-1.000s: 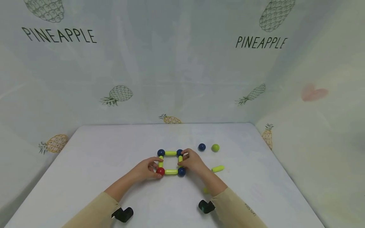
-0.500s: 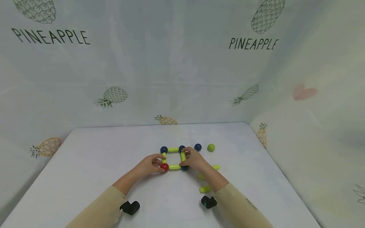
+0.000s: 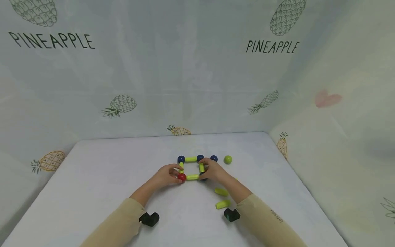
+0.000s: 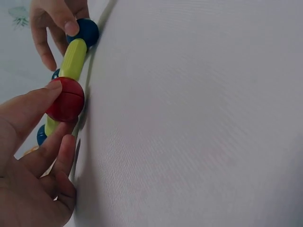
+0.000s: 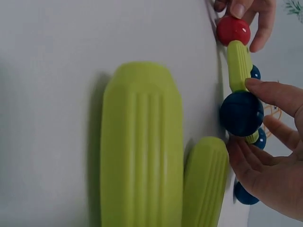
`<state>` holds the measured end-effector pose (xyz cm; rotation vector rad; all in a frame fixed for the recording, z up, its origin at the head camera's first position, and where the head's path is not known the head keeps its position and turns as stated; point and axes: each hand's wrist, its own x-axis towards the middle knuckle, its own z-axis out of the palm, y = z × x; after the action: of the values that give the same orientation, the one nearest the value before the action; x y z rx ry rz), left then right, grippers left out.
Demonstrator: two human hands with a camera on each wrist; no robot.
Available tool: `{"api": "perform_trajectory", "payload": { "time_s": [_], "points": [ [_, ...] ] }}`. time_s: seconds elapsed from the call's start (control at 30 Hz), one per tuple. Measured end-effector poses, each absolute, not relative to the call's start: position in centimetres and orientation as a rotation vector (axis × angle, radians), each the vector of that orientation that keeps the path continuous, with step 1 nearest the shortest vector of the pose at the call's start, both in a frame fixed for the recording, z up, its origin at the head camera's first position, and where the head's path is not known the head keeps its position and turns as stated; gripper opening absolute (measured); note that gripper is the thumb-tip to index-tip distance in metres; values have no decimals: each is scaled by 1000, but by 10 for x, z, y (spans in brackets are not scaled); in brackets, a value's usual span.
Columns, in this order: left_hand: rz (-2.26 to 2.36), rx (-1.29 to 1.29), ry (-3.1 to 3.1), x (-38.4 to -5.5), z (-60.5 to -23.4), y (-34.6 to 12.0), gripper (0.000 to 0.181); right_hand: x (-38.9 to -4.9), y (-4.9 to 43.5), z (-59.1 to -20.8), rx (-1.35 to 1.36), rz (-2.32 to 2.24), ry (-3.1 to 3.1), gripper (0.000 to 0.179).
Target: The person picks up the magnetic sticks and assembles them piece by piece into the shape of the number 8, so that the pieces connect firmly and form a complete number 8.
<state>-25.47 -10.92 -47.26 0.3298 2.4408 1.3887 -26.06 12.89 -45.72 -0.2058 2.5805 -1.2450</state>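
A square frame of yellow-green rods (image 3: 192, 177) and balls lies on the white table, with a red ball (image 3: 181, 177) at its near left corner and blue balls (image 3: 181, 159) at the other corners. My left hand (image 3: 167, 175) holds the red ball between thumb and fingers, as the left wrist view shows. At the near right corner, my right hand (image 3: 214, 170) grips a blue ball (image 5: 241, 113), thumb on one side and fingers on the other. That ball is mostly hidden by the hand in the head view.
Loose yellow-green rods (image 3: 223, 204) lie near my right forearm. A spare blue ball (image 3: 214, 158) and a green ball (image 3: 228, 159) sit beyond my right hand. A pineapple-printed curtain (image 3: 197, 68) hangs behind the table (image 3: 123, 164).
Both hands have slid the square frame away from me and a little to the right, bringing it closer to the spare blue ball. The head view has also shifted slightly.
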Motion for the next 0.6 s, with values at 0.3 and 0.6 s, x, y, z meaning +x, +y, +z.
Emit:
{"api": "perform_trajectory", "payload": {
  "time_s": [0.3, 0.6],
  "points": [
    [1349, 344, 2463, -262, -476, -101, 41, -248, 147, -443, -200, -1106, 2632, 61],
    [1341, 425, 2441, -270, -477, -101, 41, -225, 161, -432, -283, -1020, 2620, 55]
  ]
}}
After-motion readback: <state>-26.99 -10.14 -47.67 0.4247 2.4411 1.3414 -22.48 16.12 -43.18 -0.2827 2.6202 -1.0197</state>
